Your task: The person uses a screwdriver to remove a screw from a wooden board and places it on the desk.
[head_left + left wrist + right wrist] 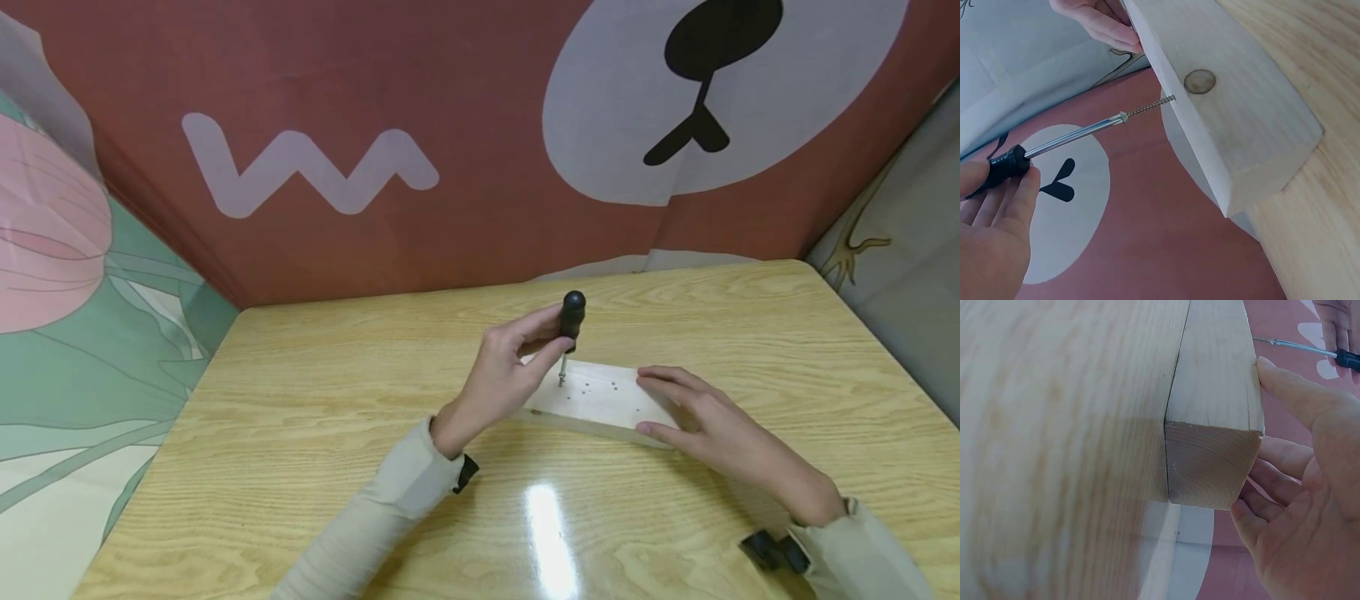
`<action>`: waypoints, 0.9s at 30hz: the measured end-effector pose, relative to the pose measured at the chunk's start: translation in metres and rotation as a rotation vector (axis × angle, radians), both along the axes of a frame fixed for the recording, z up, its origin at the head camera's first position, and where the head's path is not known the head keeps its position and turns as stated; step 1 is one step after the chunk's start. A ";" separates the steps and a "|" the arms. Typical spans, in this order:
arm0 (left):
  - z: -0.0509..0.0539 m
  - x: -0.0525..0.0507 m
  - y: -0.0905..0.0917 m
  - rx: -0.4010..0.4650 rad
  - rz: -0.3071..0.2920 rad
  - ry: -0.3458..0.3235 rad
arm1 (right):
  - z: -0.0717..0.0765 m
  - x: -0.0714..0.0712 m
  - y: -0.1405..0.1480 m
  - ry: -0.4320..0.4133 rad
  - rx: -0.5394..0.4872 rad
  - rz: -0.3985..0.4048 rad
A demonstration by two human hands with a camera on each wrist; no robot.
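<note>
My left hand (pixel 501 373) pinches the black handle of a screwdriver (pixel 573 317), which stands nearly upright over the left part of a pale wooden block (pixel 600 407). At the end of its metal shaft is a threaded screw (pixel 1149 107), its point meeting the block's upper face. Much of the screw's thread shows above the wood. Several small dark holes dot that face, and a round knot (pixel 1200 81) marks one side. My right hand (pixel 705 421) holds the block's right end, with the thumb on the near side and the fingers on the far side.
The block lies flat on a wood-grain table (pixel 337 400). Behind the table hangs a reddish-brown cloth (pixel 480 225) with a cartoon face. A leaf-patterned cloth (pixel 75 375) hangs on the left, a grey one (pixel 907 250) on the right.
</note>
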State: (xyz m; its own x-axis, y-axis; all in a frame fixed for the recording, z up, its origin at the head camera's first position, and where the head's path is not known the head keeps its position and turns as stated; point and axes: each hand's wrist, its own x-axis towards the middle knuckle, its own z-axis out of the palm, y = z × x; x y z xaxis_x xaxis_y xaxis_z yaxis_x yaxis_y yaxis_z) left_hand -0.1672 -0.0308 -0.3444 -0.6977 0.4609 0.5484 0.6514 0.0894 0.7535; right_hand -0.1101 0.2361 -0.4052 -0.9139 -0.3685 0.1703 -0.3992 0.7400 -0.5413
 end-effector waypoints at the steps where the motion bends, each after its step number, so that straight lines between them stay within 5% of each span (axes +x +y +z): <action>1: 0.000 0.000 0.000 0.000 0.000 0.002 | 0.000 0.000 0.000 0.001 0.001 -0.002; 27: 0.003 -0.001 0.001 0.022 0.021 0.013 | 0.001 0.001 0.000 0.001 0.002 -0.004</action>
